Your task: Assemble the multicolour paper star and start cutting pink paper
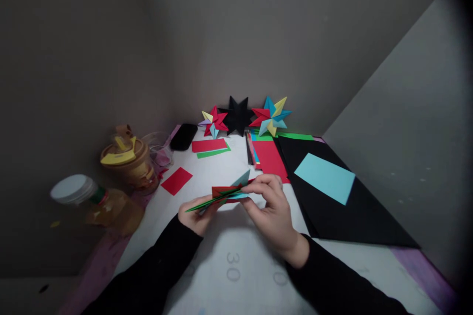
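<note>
Between my two hands, above the white sheet, is a folded paper model [225,192] in green, red and light blue, seen nearly edge-on. My left hand [197,217] grips its left side from below, with a green point sticking out over the hand; most of those fingers are hidden behind the paper. My right hand [271,211] pinches the right end of the model between thumb and fingers, near a light blue flap that stands up. A red paper rectangle [176,180] lies just beyond my left hand.
Folded paper stars lean on the back wall: a small multicoloured star [213,122], a black star [238,115] and a larger multicoloured star [271,117]. Black sheets [354,221] with a light blue paper [325,177] lie right. A cup [129,162] and a jar [74,189] stand left.
</note>
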`<move>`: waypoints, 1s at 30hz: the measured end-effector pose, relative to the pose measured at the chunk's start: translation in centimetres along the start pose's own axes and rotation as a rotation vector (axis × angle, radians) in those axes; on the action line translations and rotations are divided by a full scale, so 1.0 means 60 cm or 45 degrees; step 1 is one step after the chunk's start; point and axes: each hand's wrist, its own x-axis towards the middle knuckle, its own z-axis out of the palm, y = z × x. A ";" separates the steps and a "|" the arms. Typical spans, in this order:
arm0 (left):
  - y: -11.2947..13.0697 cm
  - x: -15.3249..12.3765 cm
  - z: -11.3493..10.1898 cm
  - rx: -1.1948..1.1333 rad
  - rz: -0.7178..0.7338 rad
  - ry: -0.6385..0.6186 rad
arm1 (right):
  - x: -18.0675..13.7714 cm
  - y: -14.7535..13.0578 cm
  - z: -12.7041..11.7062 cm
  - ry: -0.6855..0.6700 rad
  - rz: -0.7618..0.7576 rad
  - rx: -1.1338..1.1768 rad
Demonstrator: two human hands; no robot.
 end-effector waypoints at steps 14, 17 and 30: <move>-0.012 0.001 -0.002 0.024 0.057 -0.018 | 0.000 0.018 -0.001 -0.068 -0.238 -0.125; -0.019 -0.001 -0.003 0.053 0.061 -0.032 | -0.001 0.020 -0.001 -0.111 -0.256 -0.141; -0.037 0.016 -0.052 0.629 0.759 -0.199 | -0.007 0.033 0.022 -0.255 0.442 0.033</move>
